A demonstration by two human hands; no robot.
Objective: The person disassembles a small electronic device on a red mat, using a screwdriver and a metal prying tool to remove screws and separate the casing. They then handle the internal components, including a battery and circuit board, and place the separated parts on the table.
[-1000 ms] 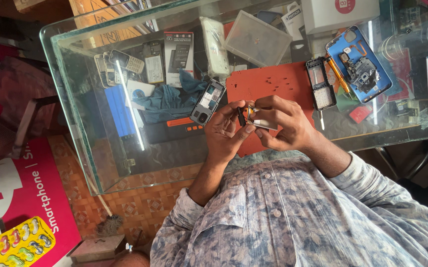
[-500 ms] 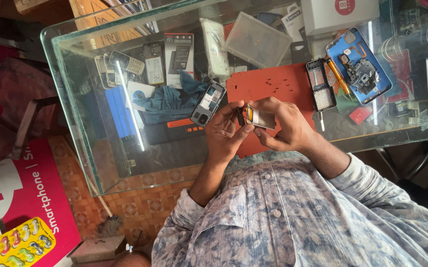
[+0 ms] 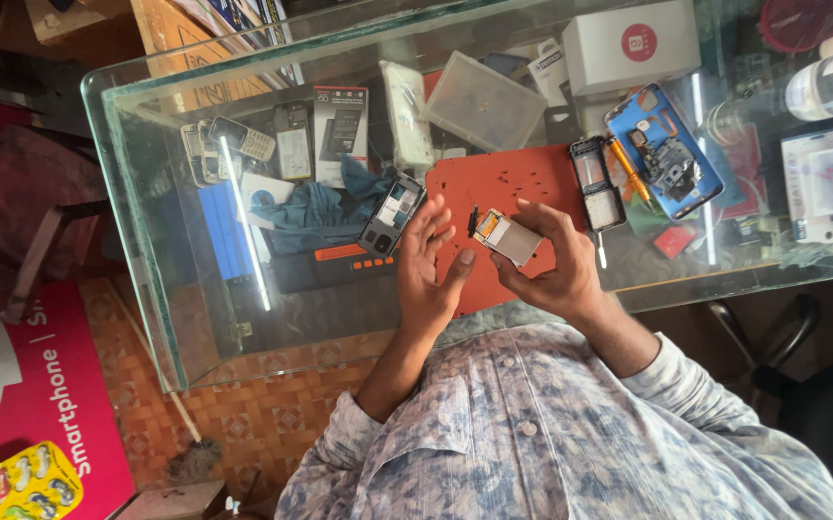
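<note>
The right hand (image 3: 556, 265) pinches a small phone module (image 3: 506, 237) between thumb and fingertips, holding it raised above the orange work mat (image 3: 513, 178) rather than resting on it, which leaves the part's near edge exposed for access. The left hand (image 3: 431, 265) holds nothing: its fingers are loosely spread and slightly curled, with the thumb tip close to the module's lower corner, though contact cannot be confirmed from this angle. The module is a flat, pale grey rectangular piece with an orange-brown strip and a dark tab at its left end; it may be a display unit with a flex connector, but the detail is too fine to be certain. Both hands work over the mat, at the near edge of the glass table (image 3: 147, 193). Just beside the left hand lies an opened phone body (image 3: 392, 212) on a teal cloth (image 3: 315, 212). Right of the mat sit a phone frame (image 3: 597, 183) and a blue tray (image 3: 662, 154) with parts, within reach.
</note>
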